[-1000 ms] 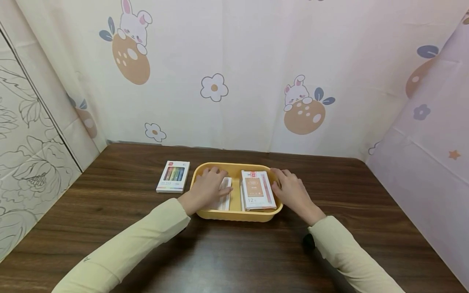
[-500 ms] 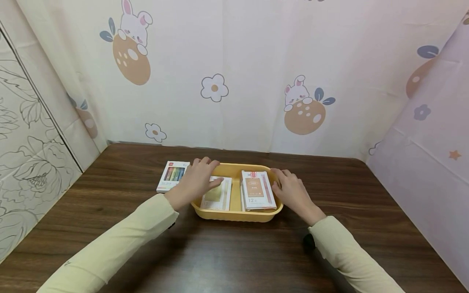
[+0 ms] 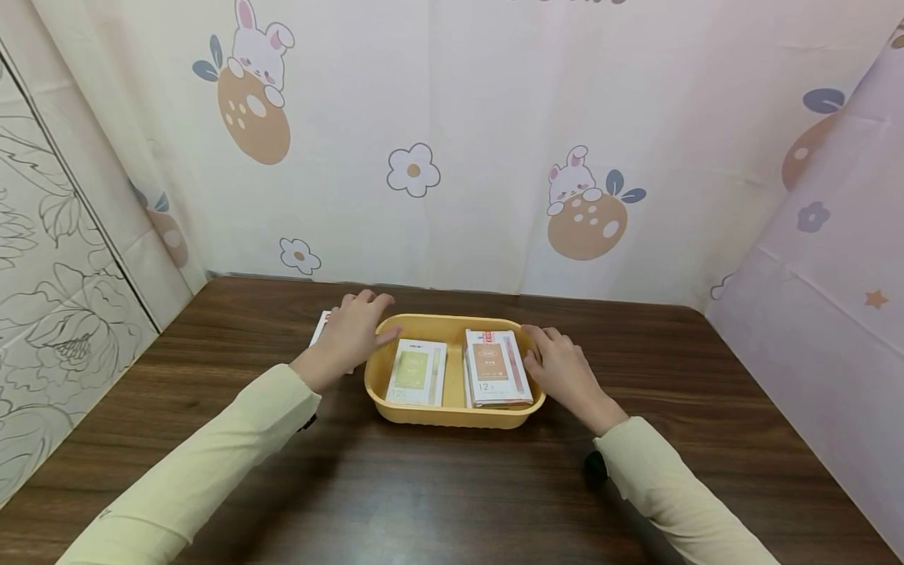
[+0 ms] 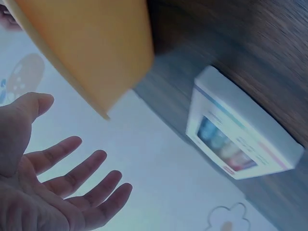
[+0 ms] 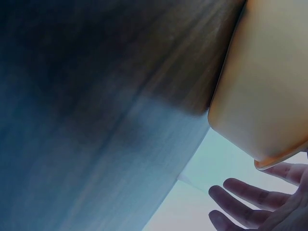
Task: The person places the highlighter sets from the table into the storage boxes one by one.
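My left hand (image 3: 344,339) hovers at the left of a yellow plastic basket (image 3: 454,417), fingers spread and holding nothing. Under it in the head view lies a small white box (image 3: 321,325), mostly covered; the left wrist view shows this box (image 4: 243,127) apart from the hand, with coloured sticks printed or windowed on its face. My right hand (image 3: 565,370) rests on the basket's right rim, thumb over the inside, other fingers loose and spread. Inside the basket lie a white box with a green-yellow panel (image 3: 415,373) and a white box with a brown panel (image 3: 497,367).
The basket stands on a dark wood table (image 3: 452,494). Behind it hangs a pale curtain (image 3: 480,235) with rabbit and flower prints. A gap separates the two boxes in the basket.
My left hand has moved left from inside the basket, over its rim, to above the small white box. The green-yellow-panel box is uncovered now. My right hand has stayed on the rim.
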A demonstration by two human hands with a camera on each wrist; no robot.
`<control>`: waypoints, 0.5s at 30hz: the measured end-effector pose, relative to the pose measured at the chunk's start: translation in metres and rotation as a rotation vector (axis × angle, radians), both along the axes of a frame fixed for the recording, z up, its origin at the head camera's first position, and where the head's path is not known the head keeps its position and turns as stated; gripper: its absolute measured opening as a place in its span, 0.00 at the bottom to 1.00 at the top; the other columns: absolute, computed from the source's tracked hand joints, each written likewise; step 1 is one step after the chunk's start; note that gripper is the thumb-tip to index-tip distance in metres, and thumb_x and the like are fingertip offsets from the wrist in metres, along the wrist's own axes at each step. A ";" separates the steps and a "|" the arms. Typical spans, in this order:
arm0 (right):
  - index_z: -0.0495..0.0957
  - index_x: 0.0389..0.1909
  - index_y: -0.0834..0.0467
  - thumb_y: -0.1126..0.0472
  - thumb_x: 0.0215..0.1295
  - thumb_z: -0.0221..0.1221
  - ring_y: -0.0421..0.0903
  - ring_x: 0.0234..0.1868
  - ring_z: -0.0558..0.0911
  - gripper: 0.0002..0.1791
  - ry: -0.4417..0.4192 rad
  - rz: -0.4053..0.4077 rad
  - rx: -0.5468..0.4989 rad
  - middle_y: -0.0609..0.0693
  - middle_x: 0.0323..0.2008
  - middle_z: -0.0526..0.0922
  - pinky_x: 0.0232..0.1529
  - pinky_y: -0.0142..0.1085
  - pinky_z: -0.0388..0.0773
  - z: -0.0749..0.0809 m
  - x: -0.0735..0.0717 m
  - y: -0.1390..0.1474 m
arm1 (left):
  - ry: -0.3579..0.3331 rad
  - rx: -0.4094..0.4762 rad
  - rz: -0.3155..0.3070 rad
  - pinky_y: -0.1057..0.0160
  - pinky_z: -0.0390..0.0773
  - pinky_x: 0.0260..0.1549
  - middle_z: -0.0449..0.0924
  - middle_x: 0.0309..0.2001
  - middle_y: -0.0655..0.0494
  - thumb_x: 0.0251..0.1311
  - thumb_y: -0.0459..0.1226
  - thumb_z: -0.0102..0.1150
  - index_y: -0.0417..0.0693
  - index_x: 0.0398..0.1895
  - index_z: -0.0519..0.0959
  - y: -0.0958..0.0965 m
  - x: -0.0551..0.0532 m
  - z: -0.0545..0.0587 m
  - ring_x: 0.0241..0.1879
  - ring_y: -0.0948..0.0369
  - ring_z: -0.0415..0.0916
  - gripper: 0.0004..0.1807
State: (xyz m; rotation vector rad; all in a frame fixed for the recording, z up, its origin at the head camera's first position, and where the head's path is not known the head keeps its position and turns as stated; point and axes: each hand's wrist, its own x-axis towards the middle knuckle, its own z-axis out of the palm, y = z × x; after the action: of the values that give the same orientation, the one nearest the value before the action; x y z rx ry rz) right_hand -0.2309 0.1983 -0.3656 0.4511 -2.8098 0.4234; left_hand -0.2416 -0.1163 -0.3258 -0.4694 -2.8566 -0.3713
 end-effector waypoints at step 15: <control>0.68 0.58 0.60 0.61 0.61 0.53 0.58 0.44 0.77 0.23 -0.009 -0.003 -0.005 0.63 0.49 0.76 0.40 0.54 0.73 0.000 0.000 0.000 | -0.034 -0.011 0.095 0.43 0.74 0.41 0.71 0.52 0.37 0.60 0.48 0.52 0.41 0.56 0.70 -0.033 -0.014 -0.009 0.48 0.38 0.69 0.26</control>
State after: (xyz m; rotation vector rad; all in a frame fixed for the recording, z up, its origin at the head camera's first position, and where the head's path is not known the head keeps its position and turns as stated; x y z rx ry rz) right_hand -0.2307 0.1987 -0.3658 0.4452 -2.8170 0.4335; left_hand -0.2561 -0.1489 -0.3349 -0.3309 -2.9018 -0.3503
